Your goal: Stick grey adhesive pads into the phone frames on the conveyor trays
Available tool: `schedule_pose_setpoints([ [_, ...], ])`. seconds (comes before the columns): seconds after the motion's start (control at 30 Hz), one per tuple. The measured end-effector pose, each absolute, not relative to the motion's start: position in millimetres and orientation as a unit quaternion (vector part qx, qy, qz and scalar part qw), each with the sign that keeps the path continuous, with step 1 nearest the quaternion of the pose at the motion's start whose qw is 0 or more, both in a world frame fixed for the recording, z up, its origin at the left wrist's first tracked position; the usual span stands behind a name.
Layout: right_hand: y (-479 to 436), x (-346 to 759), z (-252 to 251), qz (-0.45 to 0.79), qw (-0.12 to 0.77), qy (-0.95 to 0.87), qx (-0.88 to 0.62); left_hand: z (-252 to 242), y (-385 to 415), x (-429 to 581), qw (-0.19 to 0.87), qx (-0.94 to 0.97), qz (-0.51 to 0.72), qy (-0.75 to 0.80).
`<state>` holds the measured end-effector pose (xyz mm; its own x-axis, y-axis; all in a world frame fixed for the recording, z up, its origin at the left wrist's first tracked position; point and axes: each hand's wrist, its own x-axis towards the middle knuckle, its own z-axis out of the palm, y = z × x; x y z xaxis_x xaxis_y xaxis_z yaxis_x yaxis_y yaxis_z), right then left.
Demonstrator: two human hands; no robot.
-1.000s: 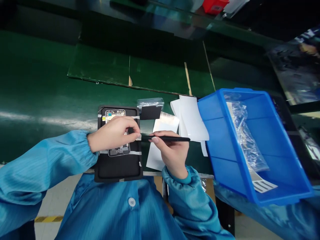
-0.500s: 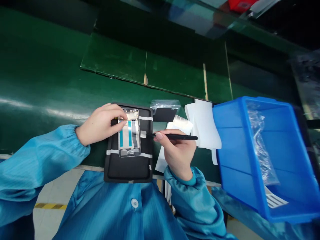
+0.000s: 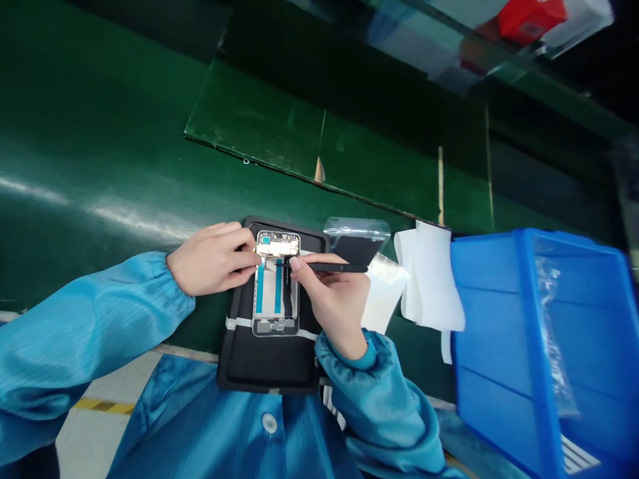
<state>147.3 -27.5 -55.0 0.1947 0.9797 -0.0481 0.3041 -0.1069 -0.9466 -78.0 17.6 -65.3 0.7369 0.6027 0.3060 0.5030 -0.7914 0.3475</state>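
Smartphone chassis (image 3: 271,293), likely light, fragile and best held by its edges, lies on a black tray (image 3: 274,366), right hand (image 3: 337,299) gripping a slim black tool (image 3: 342,267), left hand (image 3: 214,259) curled, its hold unclear.

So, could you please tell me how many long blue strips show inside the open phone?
2: a left strip and a right strip, both running lengthwise in the phone, with a silvery gap between them.

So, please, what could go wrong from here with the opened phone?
The black tool in the right hand points over the opened phone, so a slip might scratch its inside. The black tray seems to reach past the edge of the green table; a bump might shift it.
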Motion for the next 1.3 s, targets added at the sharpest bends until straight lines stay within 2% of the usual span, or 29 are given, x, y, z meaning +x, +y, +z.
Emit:
schedule_pose_setpoints([
  [0.2,-27.7,146.3,-47.9,0.357,0.410,-0.530,-0.650,-64.8,17.1,-76.4,0.121,0.921,0.215,0.300],
  [1.3,-28.4,147.8,-53.4,0.331,0.409,-0.560,-0.640,-63.8,17.1,-77.2,0.123,0.922,0.214,0.299],
])
